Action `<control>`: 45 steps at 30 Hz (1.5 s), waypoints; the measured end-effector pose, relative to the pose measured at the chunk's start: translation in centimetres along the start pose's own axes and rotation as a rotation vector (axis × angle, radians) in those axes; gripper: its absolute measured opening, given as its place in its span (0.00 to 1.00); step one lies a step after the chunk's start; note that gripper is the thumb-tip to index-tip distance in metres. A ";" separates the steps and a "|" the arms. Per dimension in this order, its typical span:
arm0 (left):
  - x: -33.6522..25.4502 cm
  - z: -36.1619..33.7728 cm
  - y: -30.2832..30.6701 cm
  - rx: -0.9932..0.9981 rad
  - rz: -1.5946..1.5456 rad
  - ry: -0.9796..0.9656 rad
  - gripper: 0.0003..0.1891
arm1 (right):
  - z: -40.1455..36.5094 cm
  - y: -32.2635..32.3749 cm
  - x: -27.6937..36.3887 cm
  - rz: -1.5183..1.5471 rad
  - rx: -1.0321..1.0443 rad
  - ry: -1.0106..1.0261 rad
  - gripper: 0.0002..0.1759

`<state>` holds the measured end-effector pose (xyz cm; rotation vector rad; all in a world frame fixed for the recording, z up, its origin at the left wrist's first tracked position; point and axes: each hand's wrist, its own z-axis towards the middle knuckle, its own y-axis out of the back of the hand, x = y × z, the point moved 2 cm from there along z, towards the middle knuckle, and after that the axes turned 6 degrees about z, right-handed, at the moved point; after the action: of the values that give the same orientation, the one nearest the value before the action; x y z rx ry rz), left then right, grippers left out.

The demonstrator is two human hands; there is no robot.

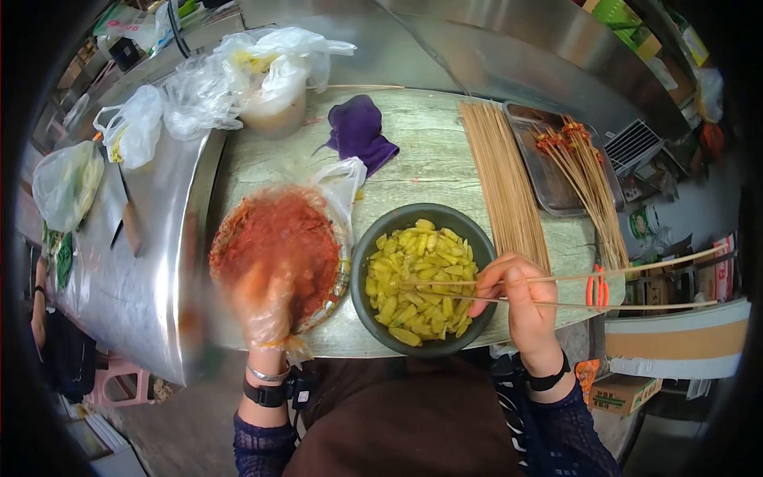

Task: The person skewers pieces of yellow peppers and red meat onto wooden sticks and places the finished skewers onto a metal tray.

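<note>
My left hand (pixel 269 302), in a clear plastic glove, reaches into a round container of red minced or chopped meat (pixel 278 230); its fingers are smeared by motion. My right hand (pixel 520 298) is closed around two long bamboo skewers (pixel 636 270). Their front ends lie over the cut yellow-green pickled peppers (pixel 417 270) in a dark round bowl (pixel 362 298), and their rear ends stick out to the right. Behind the meat, a clear plastic bag (pixel 343 187) hangs over the container's rim.
Many bare skewers (pixel 505 183) lie in a row right of the bowl. Beyond them, a tray (pixel 544 195) bears skewers with red pieces (pixel 568 135). Orange-handled scissors (pixel 598 286) rest by the right edge. A purple cloth (pixel 358 127) and bagged tub (pixel 274 115) stand farther back; a knife (pixel 131 226) lies left.
</note>
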<state>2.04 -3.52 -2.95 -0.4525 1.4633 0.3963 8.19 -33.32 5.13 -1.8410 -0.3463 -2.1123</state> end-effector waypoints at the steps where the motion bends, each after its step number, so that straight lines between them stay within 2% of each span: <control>1: 0.2 0.0 0.1 -0.022 0.022 -0.002 0.08 | -0.1 0.3 0.0 0.026 -0.023 0.002 0.21; 6: 0.2 0.2 0.2 -0.037 0.035 0.021 0.08 | 0.3 1.4 -0.6 0.162 -0.166 0.002 0.23; 9: 0.2 0.2 0.4 0.028 0.036 0.021 0.15 | 0.4 1.9 -1.3 0.295 -0.242 -0.006 0.23; 12: -1.8 -0.9 -1.7 0.123 -0.314 0.174 0.18 | 0.6 1.5 -1.6 0.485 -0.317 -0.019 0.23; 14: -2.9 -1.5 -3.2 0.232 -0.334 0.196 0.19 | 0.8 0.5 -1.6 0.578 -0.340 -0.027 0.23; 17: -4.2 -2.3 -5.8 0.308 -0.611 0.289 0.20 | 0.9 -1.5 -0.8 0.566 -0.279 0.076 0.22; 21: -3.4 -2.5 -5.7 0.321 -0.581 0.285 0.20 | 0.3 -2.8 -0.8 0.406 -0.189 0.252 0.22; 22: -3.8 -2.5 -5.6 0.313 -0.539 0.296 0.17 | 0.0 -3.0 -0.9 0.358 -0.157 0.268 0.22; 25: -4.1 -2.7 -5.6 0.225 -0.393 0.251 0.15 | -0.3 -3.4 -1.1 0.297 -0.152 0.296 0.22; 31: -2.8 -2.3 -4.1 0.187 -0.347 0.179 0.13 | 0.1 -4.4 -0.8 0.176 -0.060 0.281 0.22; 34: -2.9 -2.3 -3.2 0.163 -0.360 0.213 0.13 | 1.3 -4.3 0.3 0.330 -0.088 0.239 0.21; 37: -4.0 -2.5 -2.5 0.204 -0.333 0.297 0.14 | 3.7 -4.8 0.5 0.391 -0.160 0.044 0.19; 41: -4.4 -2.5 -1.9 0.280 -0.307 0.261 0.14 | 5.9 -5.2 -1.1 0.578 -0.066 -0.116 0.18; 45: -4.7 -2.5 -1.0 0.297 -0.234 0.271 0.16 | 6.3 -5.2 -1.6 0.542 -0.011 -0.172 0.18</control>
<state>0.10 -5.62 1.68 -0.4426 1.6766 -0.0733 12.09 -26.03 4.52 -1.8617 0.1218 -1.5980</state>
